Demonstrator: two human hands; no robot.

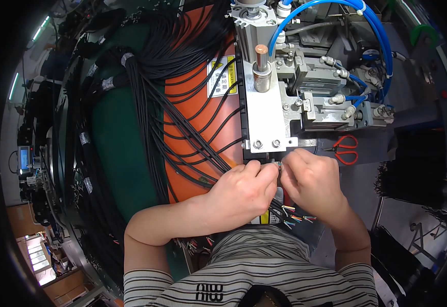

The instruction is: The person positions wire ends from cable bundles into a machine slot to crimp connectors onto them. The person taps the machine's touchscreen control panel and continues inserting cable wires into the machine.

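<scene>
Both hands are close together at the front edge of a metal machine [264, 123]. My left hand [246, 189] is closed, its fingers pinched just below the machine's white plate; what lies between them is too small to name. Beside it on the right, my right hand [308, 179] is also closed, with its fingertips near the left ones and their hold hidden. Black cables [193, 138] run across an orange surface [182, 179] to the machine's left side. Under my hands, several cable ends with coloured wires [292, 217] stick out.
Red-handled scissors [345, 150] lie right of the machine. Blue air hoses [387, 51] curve above metal cylinders at the upper right. Thick bundles of black cable [146, 87] cover the green surface [113, 138] at left. More black cables [413, 174] hang at the far right.
</scene>
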